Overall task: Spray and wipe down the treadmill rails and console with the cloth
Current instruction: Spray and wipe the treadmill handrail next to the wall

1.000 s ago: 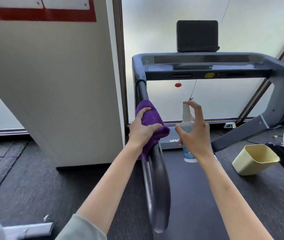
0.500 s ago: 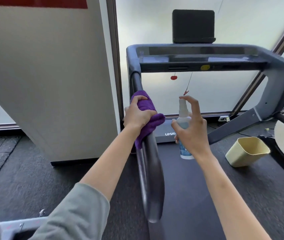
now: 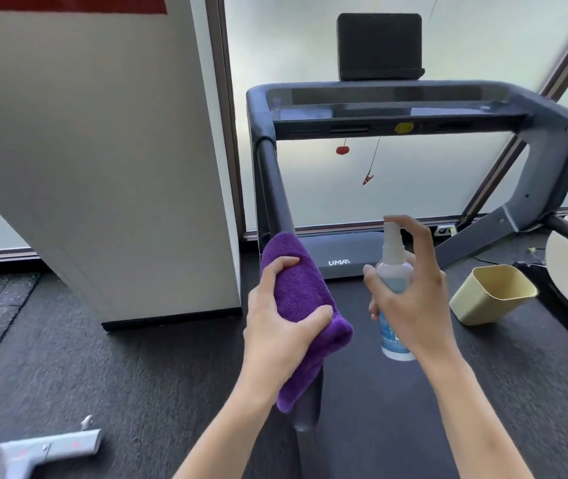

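the left hand (image 3: pixel 282 326) curls round the purple cloth (image 3: pixel 301 305), wrapping it over the left rail (image 3: pixel 273 188). soft and limp, it likely wipes best gripped in a wad. the right hand (image 3: pixel 410 302) grips the light spray bottle (image 3: pixel 393 271), forefinger on the nozzle.

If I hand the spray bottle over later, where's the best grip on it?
Take the spray bottle round its smooth round body, coming from the side, as the right hand does now. It stands upright, and the narrow nozzle on top must stay free for a finger to press.
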